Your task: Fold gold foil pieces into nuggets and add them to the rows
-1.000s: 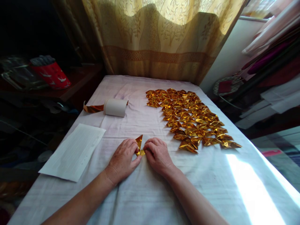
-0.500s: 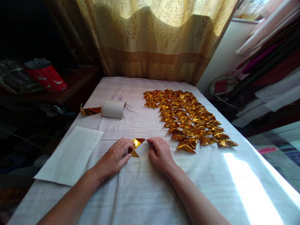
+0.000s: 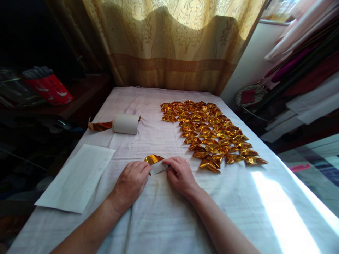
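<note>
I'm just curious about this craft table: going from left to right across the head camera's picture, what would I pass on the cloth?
White paper sheet → white roll with gold foil tail → left hand → gold foil piece pinched between both hands → right hand → spread of folded gold pieces.

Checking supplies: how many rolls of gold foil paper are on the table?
1. The white-backed roll of gold foil paper lies on its side at the table's far left, beyond the white lined sheet. Others may sit outside the view.

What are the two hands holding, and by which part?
A gold foil paper piece on the cloth: left hand at its left end, right hand at its right.
</note>
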Demonstrator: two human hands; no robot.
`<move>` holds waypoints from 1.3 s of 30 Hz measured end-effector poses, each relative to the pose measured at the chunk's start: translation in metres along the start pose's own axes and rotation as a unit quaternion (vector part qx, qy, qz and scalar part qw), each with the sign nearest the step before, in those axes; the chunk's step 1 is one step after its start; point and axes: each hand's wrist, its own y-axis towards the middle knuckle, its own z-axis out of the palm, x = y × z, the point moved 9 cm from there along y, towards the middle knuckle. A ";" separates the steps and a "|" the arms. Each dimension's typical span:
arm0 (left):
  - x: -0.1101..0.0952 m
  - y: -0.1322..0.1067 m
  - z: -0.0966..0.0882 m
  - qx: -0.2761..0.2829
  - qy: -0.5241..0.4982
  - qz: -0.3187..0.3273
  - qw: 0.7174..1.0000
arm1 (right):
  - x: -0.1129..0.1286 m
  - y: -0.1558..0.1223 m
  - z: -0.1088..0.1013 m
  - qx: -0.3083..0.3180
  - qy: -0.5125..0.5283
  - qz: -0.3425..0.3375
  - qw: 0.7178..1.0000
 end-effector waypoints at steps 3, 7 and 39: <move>-0.007 -0.003 0.002 -0.005 -0.006 -0.001 1.000 | -0.002 -0.001 0.000 0.007 0.015 -0.012 1.000; -0.007 -0.004 0.005 -0.009 -0.012 -0.007 1.000 | 0.004 -0.001 -0.003 0.013 -0.023 -0.050 0.998; -0.017 -0.004 0.010 0.020 -0.090 0.039 0.995 | 0.007 0.007 0.002 0.010 -0.131 0.000 0.991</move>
